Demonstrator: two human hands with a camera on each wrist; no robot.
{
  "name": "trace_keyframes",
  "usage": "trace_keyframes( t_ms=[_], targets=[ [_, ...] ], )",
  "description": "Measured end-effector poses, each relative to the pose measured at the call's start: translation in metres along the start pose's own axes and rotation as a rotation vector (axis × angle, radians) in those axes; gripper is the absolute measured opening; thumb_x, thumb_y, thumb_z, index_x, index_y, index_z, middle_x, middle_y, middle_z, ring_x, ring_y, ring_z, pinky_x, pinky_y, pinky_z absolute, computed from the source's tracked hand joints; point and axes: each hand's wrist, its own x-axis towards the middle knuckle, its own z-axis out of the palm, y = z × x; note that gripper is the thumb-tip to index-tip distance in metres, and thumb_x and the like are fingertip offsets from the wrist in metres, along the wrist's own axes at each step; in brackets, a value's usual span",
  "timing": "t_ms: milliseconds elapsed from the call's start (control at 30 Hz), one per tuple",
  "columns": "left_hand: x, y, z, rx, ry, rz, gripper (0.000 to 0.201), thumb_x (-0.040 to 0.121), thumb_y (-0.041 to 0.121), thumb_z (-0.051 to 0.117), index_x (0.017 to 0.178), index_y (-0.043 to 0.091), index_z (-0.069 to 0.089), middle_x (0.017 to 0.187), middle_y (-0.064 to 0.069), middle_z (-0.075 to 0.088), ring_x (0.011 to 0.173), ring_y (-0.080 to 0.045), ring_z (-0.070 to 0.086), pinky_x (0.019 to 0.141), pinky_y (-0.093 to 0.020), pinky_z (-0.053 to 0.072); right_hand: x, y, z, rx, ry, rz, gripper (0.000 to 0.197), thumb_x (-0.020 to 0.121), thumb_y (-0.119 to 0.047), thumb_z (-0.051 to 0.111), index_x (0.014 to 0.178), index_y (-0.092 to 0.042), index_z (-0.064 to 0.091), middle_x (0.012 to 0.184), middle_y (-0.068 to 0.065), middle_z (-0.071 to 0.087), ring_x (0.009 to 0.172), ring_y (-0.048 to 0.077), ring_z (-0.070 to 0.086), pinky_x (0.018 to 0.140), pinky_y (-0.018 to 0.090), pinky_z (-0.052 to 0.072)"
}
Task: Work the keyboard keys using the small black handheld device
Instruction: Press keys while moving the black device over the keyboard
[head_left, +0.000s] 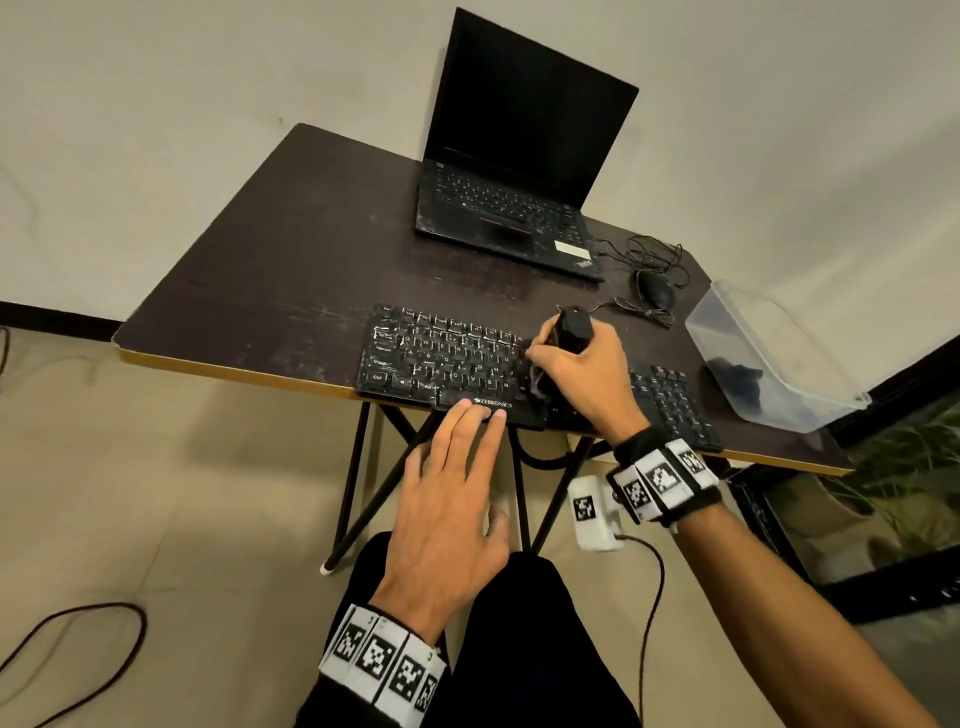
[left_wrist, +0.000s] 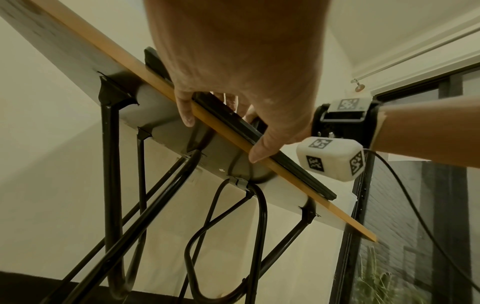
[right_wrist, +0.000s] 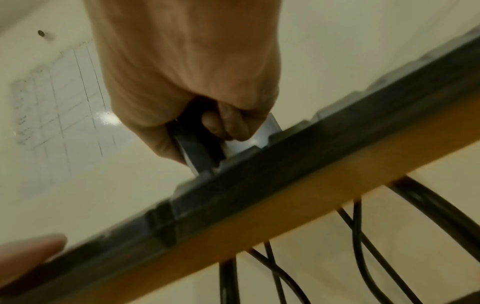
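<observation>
My right hand (head_left: 576, 376) is wrapped around the small black handheld device (head_left: 571, 327), fingers curled tight about its body, and it stands upright over the middle of the keyboard (head_left: 441, 358), its lower end down among the keys. From the right wrist view the fist closes on the dark body just above the key row, though that picture is blurred and I cannot tell which key it meets.

My left hand (head_left: 452, 499) lies flat and relaxed, fingers straight. Its fingertips (head_left: 480, 413) rest on the near edge of the keyboard, beside the white brand lettering. In the left wrist view the fingers lie over the keyboard's near edge where it meets the pale edge of the table (left_wrist: 298, 186).

The keyboard sits at the near edge of the dark table, slightly right of centre, and its right end passes under my right wrist. Far behind it stands an open laptop (head_left: 519, 156) with a dark screen. To the right of the laptop lies a black mouse (head_left: 655, 290) with its cord in loose loops. A clear plastic container (head_left: 769, 353) sits at the right side of the table, with something dark inside.
</observation>
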Motion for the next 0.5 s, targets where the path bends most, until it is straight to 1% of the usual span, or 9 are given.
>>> trace_keyframes(
  t_ms=[33,67,167,233,300,367,433,467,500],
  targets=[
    [-0.001,0.000,0.000,-0.006,0.001,0.001,0.099,0.080,0.032,0.073,0.166,0.017,0.026,0.171,-0.003,0.023,0.163,-0.020,0.015,0.114,-0.053,0.046,0.004,0.001,-0.003,-0.041,0.020,0.002,0.006,0.079,-0.014,0.075,0.079,-0.019,0.071,0.080,0.003,0.077,0.076,0.016,0.073,0.081,0.042,0.061],
    [-0.001,-0.001,0.000,-0.011,0.003,0.001,0.099,0.080,0.032,0.073,0.166,0.017,0.026,0.172,-0.003,0.023,0.163,-0.020,0.015,0.114,-0.053,0.047,0.002,-0.002,-0.003,-0.049,-0.007,-0.005,0.005,0.078,-0.018,0.075,0.080,-0.020,0.071,0.081,0.000,0.077,0.079,0.018,0.073,0.084,0.043,0.061],
    [0.000,-0.001,0.000,-0.020,0.009,0.000,0.098,0.079,0.031,0.073,0.165,0.016,0.028,0.172,-0.003,0.023,0.163,-0.020,0.014,0.112,-0.051,0.048,-0.029,-0.003,0.009,-0.004,-0.195,-0.087,0.006,0.075,-0.023,0.073,0.081,-0.025,0.071,0.084,0.003,0.077,0.085,0.028,0.075,0.086,0.054,0.062],
    [0.001,0.000,0.000,-0.017,0.000,-0.004,0.099,0.079,0.031,0.072,0.166,0.017,0.027,0.172,-0.003,0.022,0.164,-0.019,0.012,0.113,-0.050,0.047,-0.029,0.003,0.005,0.045,-0.110,-0.051,0.007,0.078,-0.017,0.073,0.080,-0.023,0.069,0.081,0.008,0.077,0.078,0.035,0.075,0.079,0.059,0.063],
    [0.000,0.000,0.000,-0.012,-0.004,-0.007,0.100,0.080,0.031,0.072,0.166,0.018,0.025,0.173,-0.002,0.021,0.164,-0.019,0.011,0.114,-0.050,0.047,-0.018,0.006,-0.005,0.055,0.026,0.006,0.007,0.078,-0.014,0.073,0.079,-0.020,0.070,0.079,0.008,0.077,0.077,0.035,0.075,0.077,0.059,0.063],
    [-0.001,0.000,0.000,-0.019,0.003,-0.005,0.099,0.080,0.031,0.072,0.166,0.017,0.025,0.173,-0.002,0.021,0.164,-0.019,0.012,0.114,-0.050,0.047,-0.022,0.001,-0.006,0.018,-0.013,-0.023,0.006,0.075,-0.017,0.073,0.078,-0.022,0.071,0.081,0.004,0.077,0.080,0.029,0.075,0.082,0.057,0.063],
    [0.000,0.000,-0.001,-0.026,0.010,-0.002,0.098,0.079,0.031,0.073,0.165,0.016,0.028,0.172,-0.003,0.021,0.163,-0.019,0.013,0.114,-0.050,0.048,-0.042,-0.006,0.004,0.053,-0.179,-0.089,0.007,0.075,-0.018,0.072,0.079,-0.023,0.070,0.082,0.006,0.077,0.080,0.033,0.074,0.081,0.056,0.064],
    [0.000,0.000,-0.001,-0.029,0.009,0.000,0.099,0.078,0.030,0.074,0.165,0.016,0.028,0.172,-0.002,0.022,0.163,-0.019,0.014,0.113,-0.050,0.048,-0.046,-0.005,0.006,0.051,-0.180,-0.099,0.007,0.076,-0.018,0.072,0.079,-0.024,0.070,0.082,0.007,0.076,0.079,0.034,0.074,0.078,0.056,0.064],
    [0.000,0.000,0.000,-0.030,0.012,0.000,0.100,0.078,0.030,0.074,0.165,0.017,0.027,0.172,-0.002,0.022,0.163,-0.019,0.014,0.113,-0.050,0.049,-0.042,-0.001,0.005,0.052,-0.123,-0.084,0.007,0.077,-0.017,0.072,0.079,-0.024,0.070,0.081,0.007,0.076,0.076,0.032,0.074,0.076,0.056,0.064]
  ],
)
